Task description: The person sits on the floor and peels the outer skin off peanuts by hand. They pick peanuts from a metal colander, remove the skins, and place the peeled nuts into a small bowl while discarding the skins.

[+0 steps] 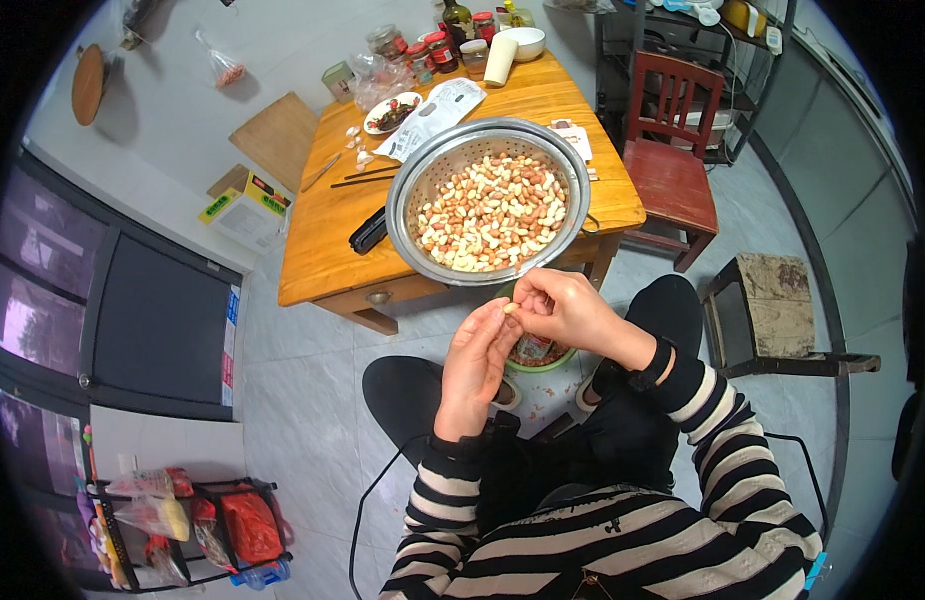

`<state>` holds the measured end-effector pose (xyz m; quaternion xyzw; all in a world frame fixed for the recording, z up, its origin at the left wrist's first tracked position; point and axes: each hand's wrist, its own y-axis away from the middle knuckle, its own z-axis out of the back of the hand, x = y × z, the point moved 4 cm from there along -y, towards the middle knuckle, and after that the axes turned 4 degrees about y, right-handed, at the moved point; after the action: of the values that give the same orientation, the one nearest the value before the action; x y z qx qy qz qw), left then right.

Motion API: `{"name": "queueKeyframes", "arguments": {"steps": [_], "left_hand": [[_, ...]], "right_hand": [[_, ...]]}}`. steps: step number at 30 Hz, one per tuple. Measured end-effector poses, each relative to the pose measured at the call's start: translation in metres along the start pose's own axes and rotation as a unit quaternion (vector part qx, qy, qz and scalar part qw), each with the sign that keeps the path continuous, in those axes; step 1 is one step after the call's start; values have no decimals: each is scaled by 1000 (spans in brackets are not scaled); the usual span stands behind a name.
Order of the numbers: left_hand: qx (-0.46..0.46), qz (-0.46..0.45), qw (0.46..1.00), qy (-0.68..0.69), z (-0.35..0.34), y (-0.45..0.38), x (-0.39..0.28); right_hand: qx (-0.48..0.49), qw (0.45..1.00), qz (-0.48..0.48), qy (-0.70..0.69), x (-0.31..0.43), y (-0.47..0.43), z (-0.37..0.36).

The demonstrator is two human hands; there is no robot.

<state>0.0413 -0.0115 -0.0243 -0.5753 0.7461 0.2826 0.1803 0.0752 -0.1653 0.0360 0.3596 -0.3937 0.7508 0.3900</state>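
Note:
A pale peanut (510, 307) is pinched between the fingertips of my left hand (474, 352) and my right hand (564, 304), just off the table's near edge. Beyond them a metal colander (402, 202) stands on the wooden table, its rim jutting past the front edge. Inside it lie many peanuts (500, 210), some pale and peeled, others in reddish skins. Under my hands, between my feet, a green basin (541, 367) is partly hidden; reddish skins and a printed packet (532, 346) show in it.
On the wooden table (342, 262) are black chopsticks (363, 177), garlic (363, 157), a plate of food (372, 120), a white packet (440, 112), several jars (440, 51) and a white bowl (534, 43). A red chair (669, 180) and a worn stool (774, 307) stand right.

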Motion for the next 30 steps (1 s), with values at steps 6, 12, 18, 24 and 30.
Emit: {"name": "queueKeyframes", "arguments": {"steps": [6, 12, 18, 24, 30], "left_hand": [[-44, -56, 994, -79, -9, 2, 0], [-29, -62, 993, -97, -5, 2, -1], [26, 21, 999, -21, -4, 1, -3], [50, 50, 997, 9, -3, 0, -3], [12, 24, 1000, -13, -2, -1, 0]], "right_hand": [[0, 995, -47, -85, -9, 2, -3], [71, 946, -137, -285, -14, 2, -8], [81, 920, -153, -352, -19, 3, -8], [82, 926, -120, -349, -25, 2, -10], [45, 975, 0, -219, -14, 0, -4]]}}
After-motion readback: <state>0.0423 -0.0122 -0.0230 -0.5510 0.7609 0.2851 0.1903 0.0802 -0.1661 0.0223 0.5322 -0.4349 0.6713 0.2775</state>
